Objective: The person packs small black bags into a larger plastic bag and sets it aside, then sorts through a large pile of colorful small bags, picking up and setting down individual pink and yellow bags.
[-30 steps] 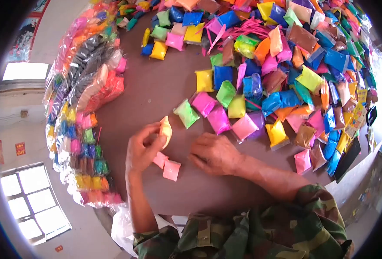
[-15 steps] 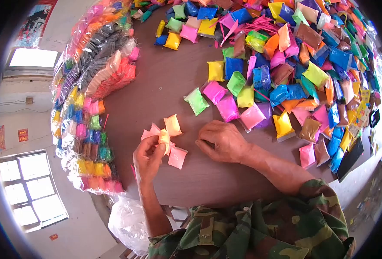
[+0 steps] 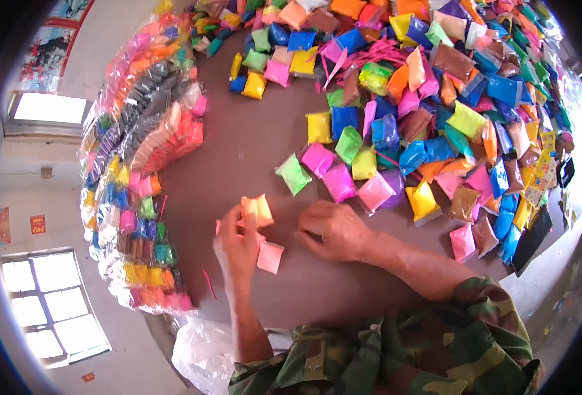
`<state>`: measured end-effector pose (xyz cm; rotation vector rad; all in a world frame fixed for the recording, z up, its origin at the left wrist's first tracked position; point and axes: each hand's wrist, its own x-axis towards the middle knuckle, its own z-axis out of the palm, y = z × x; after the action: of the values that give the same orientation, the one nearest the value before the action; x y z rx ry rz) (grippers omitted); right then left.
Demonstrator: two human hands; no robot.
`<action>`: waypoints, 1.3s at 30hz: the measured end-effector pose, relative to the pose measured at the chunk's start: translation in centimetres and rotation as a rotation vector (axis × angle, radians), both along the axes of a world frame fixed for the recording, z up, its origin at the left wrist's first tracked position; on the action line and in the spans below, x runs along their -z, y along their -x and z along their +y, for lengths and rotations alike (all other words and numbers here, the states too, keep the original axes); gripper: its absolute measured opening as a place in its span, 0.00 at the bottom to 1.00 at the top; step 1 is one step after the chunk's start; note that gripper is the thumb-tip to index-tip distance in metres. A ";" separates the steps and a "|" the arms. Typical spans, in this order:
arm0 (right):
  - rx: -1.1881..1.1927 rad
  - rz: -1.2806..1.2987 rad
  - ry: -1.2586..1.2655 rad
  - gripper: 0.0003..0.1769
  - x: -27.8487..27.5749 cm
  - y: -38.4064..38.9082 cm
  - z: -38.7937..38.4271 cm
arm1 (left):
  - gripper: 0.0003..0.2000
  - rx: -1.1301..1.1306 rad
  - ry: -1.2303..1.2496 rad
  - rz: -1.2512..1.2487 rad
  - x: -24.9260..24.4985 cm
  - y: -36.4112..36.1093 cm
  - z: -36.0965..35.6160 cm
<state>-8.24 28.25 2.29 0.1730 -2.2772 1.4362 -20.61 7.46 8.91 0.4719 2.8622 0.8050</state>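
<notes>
Small peach plastic powder packets are looking soft, light, pinchable at edges; left hand is blurring, grip unclear; right hand fingers are curling together.

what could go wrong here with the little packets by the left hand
1. The left hand is blurred and seems to grip the peach packet only by an edge, so it may slip onto the table.
2. The pink packet lies right beside that hand and could be knocked aside.
3. The loose packet heap sits close behind the right hand; a nudge might slide strays into the small group.
</notes>
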 end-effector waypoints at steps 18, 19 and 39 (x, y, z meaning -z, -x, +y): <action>-0.056 0.016 0.059 0.10 0.3 0.0 0.1 | 0.14 0.242 -0.485 -0.189 -2.7 4.8 15.6; -0.060 0.017 0.062 0.10 0.4 0.0 0.1 | 0.16 0.288 -0.529 -0.271 -2.9 5.2 17.4; -0.062 -0.055 0.052 0.10 0.3 -0.2 -0.3 | 0.28 0.436 -0.318 0.341 -1.0 18.7 30.0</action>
<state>-8.05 27.98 1.99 0.1910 -2.2942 1.5482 -39.30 37.46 9.91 1.3325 2.7411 1.1846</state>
